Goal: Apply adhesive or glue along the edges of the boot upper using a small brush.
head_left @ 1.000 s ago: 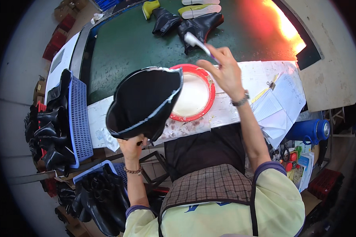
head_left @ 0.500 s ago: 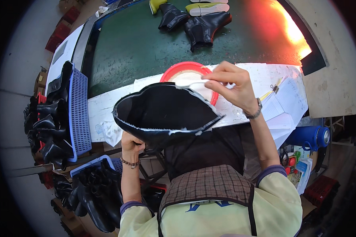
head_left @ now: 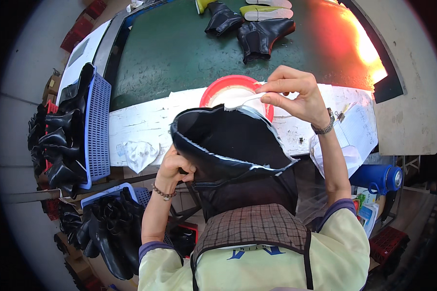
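White surface (head_left: 170, 119) before you, with a green top (head_left: 170, 58) beyond it and an orange glow (head_left: 366, 51) at its far right. On the green lie two black boots (head_left: 264, 39) and some yellow shoes (head_left: 267, 12).

Compared with half a second ago, you have brought the black upper (head_left: 228, 133) farther right, so it sits more squarely in front of the red bowl (head_left: 231, 79); your left grip (head_left: 176, 165) has shifted right with it. One second ago your brush (head_left: 251, 98) was raised beyond the bowl, clear of the upper; now, as half a second ago, its head is at the upper's far rim. Whether the bristles press on the edge there, you cannot tell from this view.

Your left grip is narrow, fingers curled in, holding the upper from its left underside; part of that hold is hidden. The upper is tilted with its opening up, over the surface's near edge and your lap, white along its rim. Your right grip (head_left: 296, 94) is a close pinch of thumb and fingers on the brush handle, just above the bowl's right side. White paste (head_left: 226, 96) shows in the bowl. Left of your left grip lies a crumpled cloth (head_left: 141, 154).
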`<state>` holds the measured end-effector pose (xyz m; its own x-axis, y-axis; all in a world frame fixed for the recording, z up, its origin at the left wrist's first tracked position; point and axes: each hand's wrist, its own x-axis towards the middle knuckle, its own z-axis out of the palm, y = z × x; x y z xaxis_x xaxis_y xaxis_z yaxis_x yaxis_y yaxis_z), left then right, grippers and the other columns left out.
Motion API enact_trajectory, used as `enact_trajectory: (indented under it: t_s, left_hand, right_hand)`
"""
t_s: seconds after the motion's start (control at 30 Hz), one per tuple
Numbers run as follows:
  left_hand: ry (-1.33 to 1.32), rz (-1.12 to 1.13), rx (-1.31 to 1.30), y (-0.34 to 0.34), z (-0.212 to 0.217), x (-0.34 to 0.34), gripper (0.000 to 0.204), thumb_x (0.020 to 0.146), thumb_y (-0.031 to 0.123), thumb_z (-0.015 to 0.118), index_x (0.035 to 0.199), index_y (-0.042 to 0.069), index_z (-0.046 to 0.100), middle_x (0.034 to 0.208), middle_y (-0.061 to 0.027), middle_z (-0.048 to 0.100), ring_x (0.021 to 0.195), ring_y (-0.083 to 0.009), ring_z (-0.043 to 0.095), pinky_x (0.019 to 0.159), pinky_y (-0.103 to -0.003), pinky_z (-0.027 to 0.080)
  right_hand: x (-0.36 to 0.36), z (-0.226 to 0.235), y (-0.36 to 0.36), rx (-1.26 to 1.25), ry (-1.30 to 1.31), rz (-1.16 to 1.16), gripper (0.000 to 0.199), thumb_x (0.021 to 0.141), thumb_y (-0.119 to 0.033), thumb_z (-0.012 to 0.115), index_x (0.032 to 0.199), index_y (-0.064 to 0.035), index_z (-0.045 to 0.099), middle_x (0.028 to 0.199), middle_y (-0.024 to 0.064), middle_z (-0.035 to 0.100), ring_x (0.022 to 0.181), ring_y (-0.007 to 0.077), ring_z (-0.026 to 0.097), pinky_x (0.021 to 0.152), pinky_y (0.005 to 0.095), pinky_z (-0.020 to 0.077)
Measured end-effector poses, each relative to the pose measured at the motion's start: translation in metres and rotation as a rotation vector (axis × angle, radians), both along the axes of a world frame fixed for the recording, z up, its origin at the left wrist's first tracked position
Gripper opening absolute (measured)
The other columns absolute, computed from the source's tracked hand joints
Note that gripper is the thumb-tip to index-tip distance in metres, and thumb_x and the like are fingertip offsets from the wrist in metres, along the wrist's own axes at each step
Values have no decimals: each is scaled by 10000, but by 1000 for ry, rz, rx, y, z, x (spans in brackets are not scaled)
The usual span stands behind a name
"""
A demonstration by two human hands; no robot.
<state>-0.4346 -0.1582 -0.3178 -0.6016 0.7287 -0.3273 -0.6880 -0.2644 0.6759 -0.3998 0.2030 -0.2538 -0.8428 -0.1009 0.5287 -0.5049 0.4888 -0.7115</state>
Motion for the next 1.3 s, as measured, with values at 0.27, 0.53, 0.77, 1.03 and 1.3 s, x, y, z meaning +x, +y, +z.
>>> enact_trajectory:
  t_s: [0.27, 0.53, 0.77, 1.03, 1.3]
  left_hand:
    - [-129, -234, -24, 22, -6, 3, 806, 595, -194, 485, 1367, 38, 486, 867, -177, 665, 440, -170, 503, 294, -260, 323]
    - [-119, 216, 78, -12, -39, 3, 760, 601, -161, 536, 1358, -120, 490, 780, -270, 670, 354, -268, 490, 265, -329, 313]
    - [69, 389, 468, -18, -42, -6, 506, 710, -49, 558, 1207, -107, 628, 1037, -225, 735, 892, -354, 735, 871, -432, 597]
    - [-8, 557, 72, 28, -14, -63, 567, 665, 65, 570, 1204, -110, 596, 1068, -247, 692, 918, -399, 711, 647, -415, 630]
    - [-5, 457, 33, 60, -51, -220, 56, 844, 4, 656, 897, 16, 667, 893, -110, 689, 806, -259, 671, 617, -369, 579]
  right_hand:
    - [-34, 16, -13, 180, 30, 204, 192, 800, -116, 838, 972, -39, 796, 837, 71, 679, 732, 155, 635, 622, 273, 497]
    - [-20, -10, -4, -16, 133, 159, 231, 768, -71, 849, 995, -59, 804, 891, 50, 670, 789, 139, 625, 659, 272, 493]
    - [13, -59, 3, -166, -35, -34, 206, 772, -36, 829, 976, -41, 799, 878, 63, 694, 828, 157, 641, 721, 282, 498]
    - [19, -131, 35, -516, -261, -320, 154, 968, -111, 668, 1064, 2, 712, 796, -6, 616, 660, 55, 544, 559, 212, 428]
    - [5, -175, 49, -747, -292, -659, 174, 1050, -205, 579, 1068, -34, 609, 690, -54, 519, 530, 3, 422, 433, 183, 312]
